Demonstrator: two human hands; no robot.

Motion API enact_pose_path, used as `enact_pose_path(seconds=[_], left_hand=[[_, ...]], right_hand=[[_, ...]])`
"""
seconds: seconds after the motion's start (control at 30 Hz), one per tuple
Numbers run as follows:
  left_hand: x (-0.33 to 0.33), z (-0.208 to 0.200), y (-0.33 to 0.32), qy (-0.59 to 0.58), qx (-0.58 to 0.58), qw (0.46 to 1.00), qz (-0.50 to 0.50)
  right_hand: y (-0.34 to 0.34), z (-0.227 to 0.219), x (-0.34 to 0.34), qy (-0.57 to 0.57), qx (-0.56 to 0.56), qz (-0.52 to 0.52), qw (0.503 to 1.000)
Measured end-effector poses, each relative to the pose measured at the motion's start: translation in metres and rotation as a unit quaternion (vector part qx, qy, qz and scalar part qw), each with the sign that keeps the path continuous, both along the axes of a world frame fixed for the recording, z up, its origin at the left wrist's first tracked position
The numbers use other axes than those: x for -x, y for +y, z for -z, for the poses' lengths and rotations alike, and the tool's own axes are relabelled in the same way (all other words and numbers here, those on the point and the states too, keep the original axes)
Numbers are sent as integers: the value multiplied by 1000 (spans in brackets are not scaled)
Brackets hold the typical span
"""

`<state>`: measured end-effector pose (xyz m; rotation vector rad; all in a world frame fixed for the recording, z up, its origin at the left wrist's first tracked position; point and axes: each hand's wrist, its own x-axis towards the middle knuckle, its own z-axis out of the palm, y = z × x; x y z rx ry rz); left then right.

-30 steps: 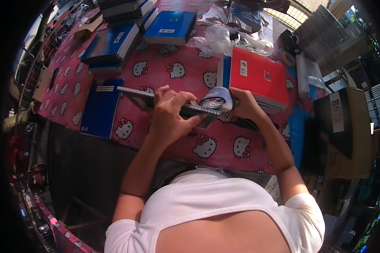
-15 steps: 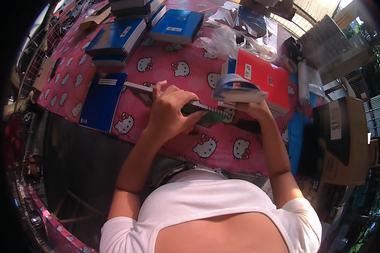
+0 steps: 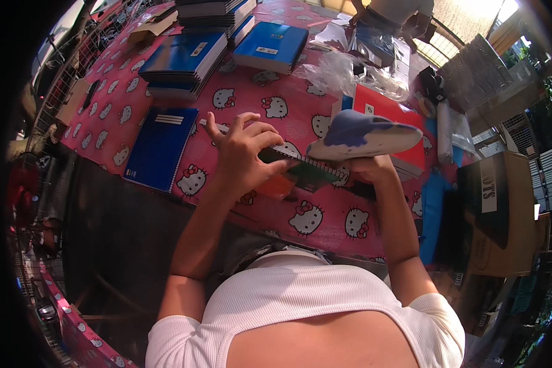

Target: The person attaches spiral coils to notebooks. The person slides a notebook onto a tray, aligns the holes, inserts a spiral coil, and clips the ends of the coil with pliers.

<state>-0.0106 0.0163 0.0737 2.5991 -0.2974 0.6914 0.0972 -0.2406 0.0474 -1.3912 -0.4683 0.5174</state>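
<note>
A spiral notebook with a dark green cover stands tilted in front of me, its coil edge up. My left hand holds it along that edge, thumb on the near side and the other fingers arched over the top. An orange patch shows below the thumb. My right hand grips a blue-and-white hand-held tool over the notebook's right end; blur hides its exact kind. The right fingers are partly covered by it. Left of the notebook lies a flat blue spiral notebook.
Stacked blue notebooks and a thick blue pile stand at the back left. Behind the tool lie red notebooks and crumpled clear plastic. A cardboard box borders the right. Another person is across the pink patterned table.
The blue-and-white tool has turned and tipped up, showing more of its pale side. My left fingers are spread wider over the notebook. The whole view has shifted slightly.
</note>
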Motion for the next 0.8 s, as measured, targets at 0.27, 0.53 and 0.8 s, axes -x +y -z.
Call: enact_pose_path(seconds=[0.27,0.53,0.8], left_hand=[[-4,11,17,-19,37,998,-46],[-3,11,25,62,64,995,-32],[-3,19,43,-75,122,990,1]], right_hand=[[22,5,7,-42,-66,-25,997],[38,-11,-10,-164,-9,17,986],[65,13,-18,-340,358,-11,870]])
